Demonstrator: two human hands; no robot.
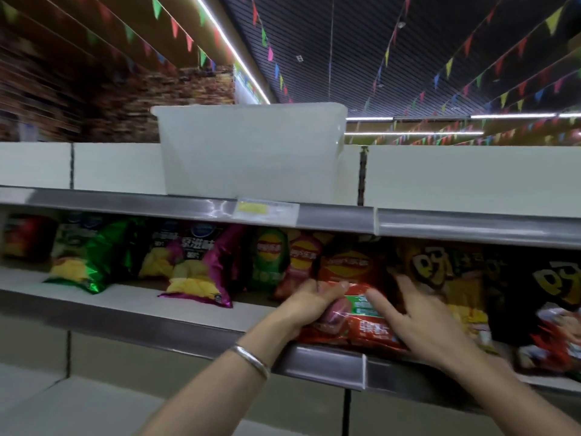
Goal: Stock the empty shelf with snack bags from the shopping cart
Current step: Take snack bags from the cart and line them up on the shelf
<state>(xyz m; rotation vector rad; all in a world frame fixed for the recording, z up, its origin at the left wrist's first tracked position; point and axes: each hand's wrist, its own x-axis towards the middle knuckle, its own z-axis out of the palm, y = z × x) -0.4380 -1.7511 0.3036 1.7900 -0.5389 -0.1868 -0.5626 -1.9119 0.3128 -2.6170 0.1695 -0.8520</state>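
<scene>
Middle shelf [135, 298], grey metal lip: green chip bag [91, 256] at 9 o'clock, purple bag [201, 269] beside it, small green bag [270, 256] centre, red bag [355, 313] lying flat on front edge, yellow-black bags [446, 272] at 3 o'clock. Top shelf [471, 180]: white plastic bin [251, 152] at 12 o'clock.

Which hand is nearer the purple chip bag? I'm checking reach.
Left. The left hand grips the red bag just right of the purple chip bag; the right hand lies farther right.
</scene>
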